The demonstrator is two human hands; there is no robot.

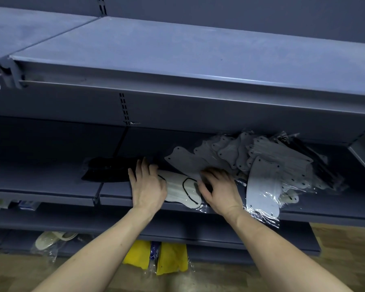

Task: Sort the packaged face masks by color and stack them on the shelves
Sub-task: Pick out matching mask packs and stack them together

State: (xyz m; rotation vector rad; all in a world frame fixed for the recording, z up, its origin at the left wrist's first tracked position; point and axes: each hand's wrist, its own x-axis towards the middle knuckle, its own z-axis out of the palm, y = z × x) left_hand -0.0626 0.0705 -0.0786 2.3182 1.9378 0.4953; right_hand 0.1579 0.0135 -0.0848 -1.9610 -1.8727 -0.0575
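White mask [182, 191] lies L-R btwn hands: left hand [149, 186] flat on its end, right hand [219, 190] fingers curled on other end.

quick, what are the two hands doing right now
Left hand: open, fingers resting flat on the white packaged mask.
Right hand: fingers curled on the same mask's other end; whether it grips cannot be told.

Counts: 2 hands, 1 white mask pack with black loops [182, 190], 1 black pack [108, 170], 2 yellow packs [156, 257], grey pile [261, 165] uncountable.
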